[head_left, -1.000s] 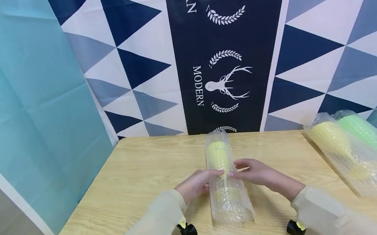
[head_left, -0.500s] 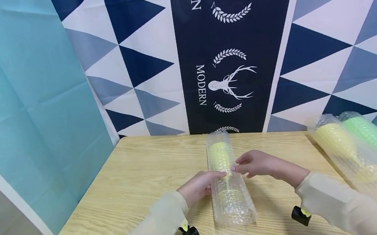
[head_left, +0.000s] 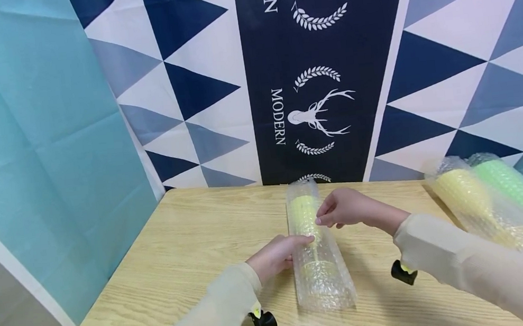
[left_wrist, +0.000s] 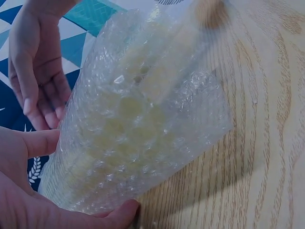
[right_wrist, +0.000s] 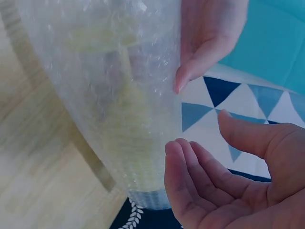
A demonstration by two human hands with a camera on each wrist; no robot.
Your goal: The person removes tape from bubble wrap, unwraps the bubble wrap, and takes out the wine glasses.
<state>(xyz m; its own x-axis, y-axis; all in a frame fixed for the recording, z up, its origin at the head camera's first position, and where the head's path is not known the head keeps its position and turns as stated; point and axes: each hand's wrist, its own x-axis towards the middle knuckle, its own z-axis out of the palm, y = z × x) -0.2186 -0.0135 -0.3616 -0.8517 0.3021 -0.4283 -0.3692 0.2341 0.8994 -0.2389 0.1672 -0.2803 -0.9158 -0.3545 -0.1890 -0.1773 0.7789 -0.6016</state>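
Observation:
A yellow object with a narrow stem, wrapped in clear bubble wrap (head_left: 321, 284) (left_wrist: 128, 124) (right_wrist: 124, 138), lies lengthwise on the table. My left hand (head_left: 275, 257) (left_wrist: 28, 191) (right_wrist: 207, 43) grips it from the left, thumb on top and fingers along its side, some of them hidden beneath. My right hand (head_left: 352, 207) (left_wrist: 40, 67) (right_wrist: 248, 176) hovers at the right edge of the wrap's upper half, its fingers loosely bent. In the right wrist view the thumb stands apart from the fingers, with nothing between them.
At the table's right side lie a yellow wrapped object (head_left: 465, 189) and a green wrapped object (head_left: 507, 179), side by side. A patterned cloth (head_left: 207, 99) hangs behind the wooden table (head_left: 179, 246), and a turquoise cloth (head_left: 56, 126) at the left.
My right hand has come off the wrap's right side and moved up toward the far end. My left hand keeps its grip, and the wrapped object has hardly moved.

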